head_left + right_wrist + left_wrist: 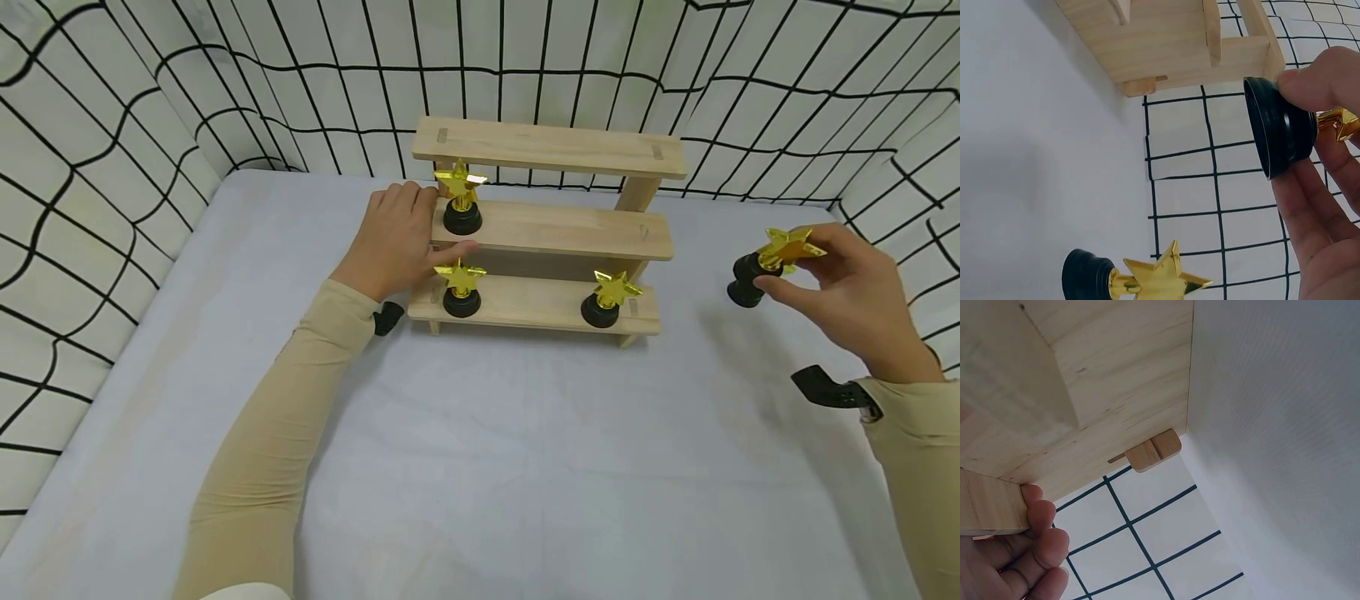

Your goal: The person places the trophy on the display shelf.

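Observation:
A three-tier wooden display stand (555, 231) stands at the back of the white-covered table. My left hand (401, 242) grips the left end of its middle tier, thumb in front; in the left wrist view the fingers (1050, 547) curl round a plank's edge. One gold star trophy (462, 218) with a black base is on the middle tier's left. A second trophy (461, 302) and a third trophy (602, 312) sit on the lowest tier, left and right. Off to the right, my right hand (855, 292) pinches another star trophy (1282, 128), raised and tilted.
One more star trophy (1088, 275) stands near the held one in the right wrist view; the head view mostly hides it. Black wire mesh (330, 100) closes off the back and both sides. The white cloth (525, 467) covers the table in front of the stand.

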The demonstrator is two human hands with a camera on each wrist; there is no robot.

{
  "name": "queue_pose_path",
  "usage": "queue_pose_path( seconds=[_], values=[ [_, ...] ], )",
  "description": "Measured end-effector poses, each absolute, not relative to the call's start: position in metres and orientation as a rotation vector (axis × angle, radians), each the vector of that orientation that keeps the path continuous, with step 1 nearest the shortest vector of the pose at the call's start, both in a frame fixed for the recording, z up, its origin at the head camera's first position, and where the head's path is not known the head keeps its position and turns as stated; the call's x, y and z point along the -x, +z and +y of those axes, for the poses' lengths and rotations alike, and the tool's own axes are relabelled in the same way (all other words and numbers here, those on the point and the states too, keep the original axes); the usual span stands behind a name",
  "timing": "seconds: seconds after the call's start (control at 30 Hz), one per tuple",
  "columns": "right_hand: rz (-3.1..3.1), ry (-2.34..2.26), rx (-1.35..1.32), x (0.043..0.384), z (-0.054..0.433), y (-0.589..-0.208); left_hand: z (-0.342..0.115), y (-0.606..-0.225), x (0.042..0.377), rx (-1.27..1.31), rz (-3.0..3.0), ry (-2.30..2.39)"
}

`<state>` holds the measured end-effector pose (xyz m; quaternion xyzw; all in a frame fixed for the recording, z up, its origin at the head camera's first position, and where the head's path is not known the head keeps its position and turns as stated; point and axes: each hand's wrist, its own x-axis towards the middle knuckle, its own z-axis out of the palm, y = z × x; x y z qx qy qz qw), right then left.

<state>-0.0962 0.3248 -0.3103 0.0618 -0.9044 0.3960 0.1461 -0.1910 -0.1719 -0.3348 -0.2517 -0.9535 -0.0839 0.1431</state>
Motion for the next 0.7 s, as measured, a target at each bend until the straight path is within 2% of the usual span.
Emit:
queue_pose_path(
  seconds=[0.7],
  values=[
    [-2.513, 1.239, -0.297, 0.109, 0.296, -0.310, -0.173, -0.338, 0.192, 0.760, -2.657, -0.230]
  ],
)
